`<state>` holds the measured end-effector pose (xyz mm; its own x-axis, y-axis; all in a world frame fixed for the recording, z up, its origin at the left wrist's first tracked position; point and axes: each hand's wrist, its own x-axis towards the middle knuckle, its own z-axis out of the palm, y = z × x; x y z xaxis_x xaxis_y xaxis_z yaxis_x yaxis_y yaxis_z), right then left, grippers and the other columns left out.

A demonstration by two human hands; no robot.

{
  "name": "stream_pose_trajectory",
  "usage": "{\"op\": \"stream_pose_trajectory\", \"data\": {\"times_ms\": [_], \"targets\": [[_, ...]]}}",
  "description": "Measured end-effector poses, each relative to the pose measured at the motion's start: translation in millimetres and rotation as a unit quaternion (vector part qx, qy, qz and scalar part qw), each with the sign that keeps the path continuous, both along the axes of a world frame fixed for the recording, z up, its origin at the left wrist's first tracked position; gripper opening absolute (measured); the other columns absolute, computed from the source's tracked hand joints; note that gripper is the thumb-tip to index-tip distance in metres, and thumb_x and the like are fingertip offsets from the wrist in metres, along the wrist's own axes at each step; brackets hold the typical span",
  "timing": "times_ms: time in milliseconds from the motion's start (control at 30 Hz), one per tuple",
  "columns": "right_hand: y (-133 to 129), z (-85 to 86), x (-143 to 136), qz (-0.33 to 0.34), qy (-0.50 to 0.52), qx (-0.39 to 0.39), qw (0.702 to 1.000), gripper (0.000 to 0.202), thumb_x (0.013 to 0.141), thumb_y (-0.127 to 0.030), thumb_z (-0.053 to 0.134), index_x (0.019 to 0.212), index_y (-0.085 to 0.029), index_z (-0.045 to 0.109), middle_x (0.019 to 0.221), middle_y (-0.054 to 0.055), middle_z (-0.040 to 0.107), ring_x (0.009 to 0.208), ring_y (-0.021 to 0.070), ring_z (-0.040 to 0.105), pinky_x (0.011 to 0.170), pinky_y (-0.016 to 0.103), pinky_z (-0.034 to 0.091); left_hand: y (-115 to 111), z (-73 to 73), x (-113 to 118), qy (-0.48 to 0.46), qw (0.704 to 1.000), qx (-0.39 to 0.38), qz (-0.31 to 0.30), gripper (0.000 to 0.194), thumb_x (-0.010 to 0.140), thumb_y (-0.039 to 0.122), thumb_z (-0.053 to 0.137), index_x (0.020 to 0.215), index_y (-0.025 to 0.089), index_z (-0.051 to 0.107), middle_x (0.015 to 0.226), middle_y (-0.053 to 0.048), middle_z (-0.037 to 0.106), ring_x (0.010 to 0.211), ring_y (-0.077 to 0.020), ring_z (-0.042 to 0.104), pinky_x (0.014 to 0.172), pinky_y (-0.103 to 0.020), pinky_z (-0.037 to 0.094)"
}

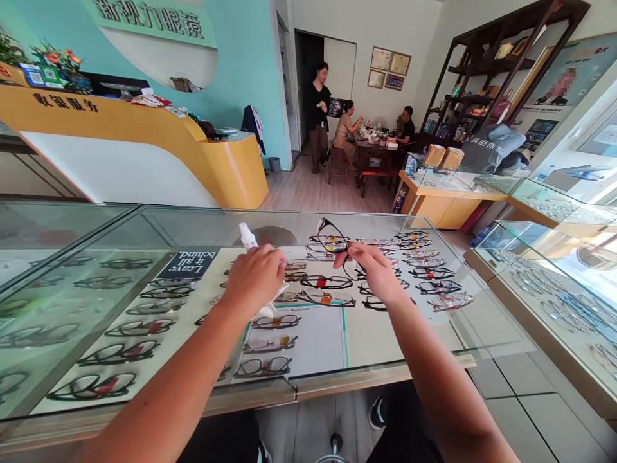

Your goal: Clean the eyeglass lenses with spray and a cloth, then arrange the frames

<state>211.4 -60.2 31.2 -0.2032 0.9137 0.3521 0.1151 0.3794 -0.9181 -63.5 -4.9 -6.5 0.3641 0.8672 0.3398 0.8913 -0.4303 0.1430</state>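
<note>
My left hand [255, 275] is closed over the glass counter, with a small white bottle [247, 236] sticking up tilted beyond its knuckles. A white cloth [270, 308] hangs below the same hand; how the fingers hold it is hidden. My right hand [375, 269] pinches a pair of dark-framed eyeglasses [333, 235], raised above the counter to the right of the bottle. Under the glass, between and below my hands, lie rows of eyeglasses [326, 281], several with red or orange tags on the lenses.
The glass display counter [385, 363] spans the front. More showcases [544, 263] stand at the right. A yellow and white reception desk [231, 167] is beyond. At the back, one person [318, 119] stands and others sit around a table [378, 146].
</note>
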Motion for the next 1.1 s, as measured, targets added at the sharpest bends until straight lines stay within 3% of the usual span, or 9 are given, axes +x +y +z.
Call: {"op": "stream_pose_trajectory", "data": {"times_ms": [33, 100, 200, 400, 633, 833, 967, 1100], "targets": [[0, 0.0, 0, 0.009, -0.007, -0.006, 1.000, 0.043, 0.106, -0.043, 0.050, 0.077, -0.024, 0.076, 0.092, 0.005, 0.073, 0.097, 0.0240, 0.060, 0.099, 0.036, 0.046, -2, 3.1, 5, -0.041, 0.998, 0.039, -0.030, 0.030, 0.105, 0.031, 0.057, 0.126, 0.018, 0.075, 0.130, -0.020, 0.076, 0.123, -0.0400, 0.071, 0.107, -0.056, 0.055], [0, 0.1, -1, 0.035, -0.020, -0.023, 0.999, 0.041, 0.105, -0.038, 0.049, 0.078, -0.023, 0.076, 0.093, 0.005, 0.072, 0.098, 0.0235, 0.060, 0.100, 0.035, 0.045, -7, 6.7, 17, -0.132, 0.978, 0.114, -0.113, 0.061, 0.104, 0.047, 0.069, 0.158, 0.022, 0.055, 0.155, -0.018, 0.065, 0.142, -0.0372, 0.064, 0.120, -0.054, 0.053], [-2, 1.0, -2, 0.063, -0.039, -0.040, 0.996, 0.040, 0.105, -0.034, 0.050, 0.076, -0.023, 0.075, 0.090, 0.004, 0.070, 0.097, 0.0226, 0.059, 0.098, 0.033, 0.044, -16, 4.8, 30, -0.201, 0.945, 0.178, -0.185, 0.090, 0.096, 0.057, 0.082, 0.170, 0.029, 0.039, 0.159, -0.016, 0.063, 0.145, -0.0360, 0.064, 0.122, -0.053, 0.054], [-4, 2.7, -2, 0.084, -0.066, -0.051, 0.993, 0.041, 0.106, -0.033, 0.049, 0.076, -0.022, 0.075, 0.090, 0.003, 0.069, 0.091, 0.0212, 0.057, 0.091, 0.033, 0.043, -19, 1.3, 32, -0.231, 0.922, 0.240, -0.195, 0.073, 0.096, 0.049, 0.085, 0.160, 0.032, 0.054, 0.144, -0.012, 0.073, 0.128, -0.0330, 0.074, 0.111, -0.050, 0.061], [-3, 0.8, -2, 0.101, -0.055, -0.060, 0.992, 0.039, 0.105, -0.032, 0.050, 0.075, -0.022, 0.073, 0.091, 0.004, 0.075, 0.095, 0.0225, 0.062, 0.096, 0.034, 0.046, -18, 6.9, 28, -0.225, 0.910, 0.278, -0.209, 0.066, 0.094, 0.056, 0.085, 0.151, 0.030, 0.063, 0.129, -0.010, 0.080, 0.115, -0.0309, 0.079, 0.100, -0.045, 0.063], [-6, 5.2, 1, 0.097, -0.084, -0.004, 0.992, 0.043, 0.111, -0.038, 0.051, 0.081, -0.022, 0.077, 0.090, 0.003, 0.077, 0.091, 0.0213, 0.066, 0.091, 0.034, 0.050, -21, 7.7, 30, -0.233, 0.905, 0.295, -0.200, 0.060, 0.093, 0.050, 0.088, 0.146, 0.029, 0.066, 0.127, -0.009, 0.081, 0.112, -0.0295, 0.080, 0.098, -0.042, 0.062], [-6, 2.3, 8, 0.013, -0.121, 0.090, 0.988, 0.044, 0.114, -0.054, 0.053, 0.095, -0.023, 0.078, 0.099, 0.005, 0.076, 0.099, 0.0233, 0.069, 0.094, 0.038, 0.051, -21, 9.2, 29, -0.258, 0.902, 0.299, -0.176, 0.059, 0.092, 0.045, 0.090, 0.144, 0.029, 0.067, 0.128, -0.009, 0.081, 0.114, -0.0291, 0.079, 0.102, -0.043, 0.063], [-13, 1.3, 11, -0.101, -0.116, 0.186, 0.970, 0.036, 0.109, -0.056, 0.061, 0.130, -0.028, 0.070, 0.126, 0.008, 0.075, 0.121, 0.0278, 0.069, 0.106, 0.045, 0.053, -19, 24.6, 24, -0.306, 0.892, 0.307, -0.132, 0.053, 0.091, 0.044, 0.091, 0.137, 0.026, 0.071, 0.126, -0.010, 0.081, 0.116, -0.0297, 0.078, 0.102, -0.045, 0.062]]}}
